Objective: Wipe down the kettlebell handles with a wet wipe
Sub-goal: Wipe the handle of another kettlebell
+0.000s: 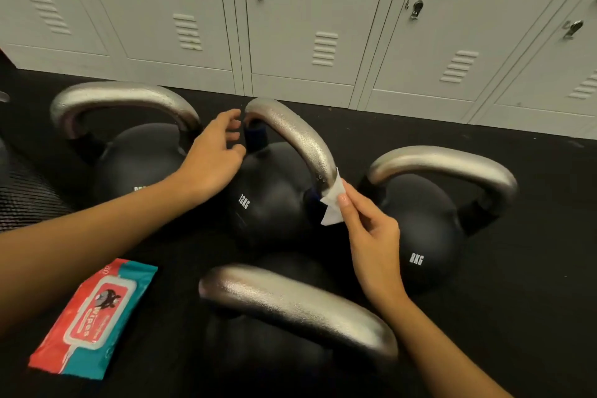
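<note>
right hand [371, 229] pinches the wipe [332, 203] against the near foot of the 12kg handle [290, 132], so the arch runs up and away toward the left hand [213, 152], which hovers loose-fingered at its far end, gripping nothing

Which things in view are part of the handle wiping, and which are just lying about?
In the job:
- wet wipe, pinched in the right hand, against the 12KG kettlebell handle
- left hand by that handle's far end
- 8KG kettlebell, near kettlebell handle, far-left kettlebell
- wipes pack, for fresh wipes

Lying about:
- lockers
- black floor mat
</note>
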`<state>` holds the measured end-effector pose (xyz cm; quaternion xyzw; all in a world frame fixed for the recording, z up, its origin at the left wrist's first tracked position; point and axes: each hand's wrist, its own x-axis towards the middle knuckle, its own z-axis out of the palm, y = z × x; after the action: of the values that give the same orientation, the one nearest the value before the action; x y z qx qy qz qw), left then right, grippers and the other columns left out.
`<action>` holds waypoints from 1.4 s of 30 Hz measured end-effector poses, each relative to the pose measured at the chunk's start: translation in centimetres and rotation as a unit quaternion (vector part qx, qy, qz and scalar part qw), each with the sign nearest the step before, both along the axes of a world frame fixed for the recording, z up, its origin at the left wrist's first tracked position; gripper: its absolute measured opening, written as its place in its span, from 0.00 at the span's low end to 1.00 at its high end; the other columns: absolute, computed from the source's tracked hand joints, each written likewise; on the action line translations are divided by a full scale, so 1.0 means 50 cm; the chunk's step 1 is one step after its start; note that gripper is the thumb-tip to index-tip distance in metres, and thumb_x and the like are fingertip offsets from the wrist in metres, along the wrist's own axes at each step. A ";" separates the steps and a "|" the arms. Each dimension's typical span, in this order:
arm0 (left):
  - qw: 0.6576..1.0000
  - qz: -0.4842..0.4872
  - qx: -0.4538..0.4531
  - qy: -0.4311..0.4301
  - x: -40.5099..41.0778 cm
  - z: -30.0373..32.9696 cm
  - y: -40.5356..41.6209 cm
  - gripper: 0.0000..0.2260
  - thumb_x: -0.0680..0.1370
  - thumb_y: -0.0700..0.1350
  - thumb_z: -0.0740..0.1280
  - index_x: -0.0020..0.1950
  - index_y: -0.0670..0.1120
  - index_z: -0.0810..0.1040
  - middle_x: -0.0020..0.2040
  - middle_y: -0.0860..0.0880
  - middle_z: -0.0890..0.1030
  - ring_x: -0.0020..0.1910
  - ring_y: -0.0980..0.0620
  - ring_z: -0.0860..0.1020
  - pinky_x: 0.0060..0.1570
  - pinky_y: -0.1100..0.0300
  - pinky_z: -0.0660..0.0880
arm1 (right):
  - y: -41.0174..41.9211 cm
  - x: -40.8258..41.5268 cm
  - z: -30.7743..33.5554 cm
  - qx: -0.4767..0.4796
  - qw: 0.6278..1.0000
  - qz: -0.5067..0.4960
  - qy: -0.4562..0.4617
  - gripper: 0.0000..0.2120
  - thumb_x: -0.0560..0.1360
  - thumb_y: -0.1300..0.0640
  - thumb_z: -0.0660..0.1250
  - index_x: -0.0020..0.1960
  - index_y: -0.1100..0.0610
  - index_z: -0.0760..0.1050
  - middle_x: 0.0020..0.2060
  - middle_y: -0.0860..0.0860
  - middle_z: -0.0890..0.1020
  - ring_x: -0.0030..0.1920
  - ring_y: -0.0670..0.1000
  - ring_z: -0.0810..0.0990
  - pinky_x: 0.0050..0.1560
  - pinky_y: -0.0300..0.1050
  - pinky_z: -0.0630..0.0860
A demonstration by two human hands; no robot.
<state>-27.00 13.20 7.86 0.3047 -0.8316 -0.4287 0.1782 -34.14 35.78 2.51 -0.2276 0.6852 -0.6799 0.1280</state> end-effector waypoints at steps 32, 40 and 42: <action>0.999 -0.019 0.005 0.025 -0.003 -0.007 0.000 0.23 0.80 0.43 0.63 0.74 0.52 0.63 0.69 0.51 0.70 0.65 0.54 0.72 0.62 0.61 0.64 | -0.020 -0.012 0.023 -0.082 0.996 -0.008 0.045 0.14 0.75 0.62 0.70 0.60 0.54 0.79 0.57 0.49 0.84 0.60 0.45 0.80 0.62 0.40 0.75; 0.998 -0.048 -0.028 0.021 0.002 -0.002 0.000 0.25 0.80 0.47 0.63 0.75 0.52 0.61 0.69 0.50 0.68 0.66 0.54 0.70 0.58 0.63 0.65 | -0.007 -0.005 -0.008 -0.048 0.999 0.006 -0.022 0.17 0.75 0.57 0.70 0.64 0.56 0.78 0.57 0.47 0.83 0.61 0.45 0.80 0.65 0.47 0.75; 0.998 -0.057 -0.030 0.012 0.003 -0.003 -0.003 0.27 0.79 0.48 0.64 0.76 0.51 0.59 0.71 0.49 0.66 0.68 0.53 0.68 0.62 0.60 0.66 | -0.015 -0.008 0.009 -0.049 0.999 0.009 0.005 0.18 0.75 0.57 0.70 0.65 0.56 0.77 0.58 0.46 0.83 0.61 0.44 0.79 0.64 0.43 0.75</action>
<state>-26.87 13.06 7.70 0.2464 -0.8577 -0.4168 0.1730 -34.55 35.02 2.98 -0.2430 0.6495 -0.7106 0.1189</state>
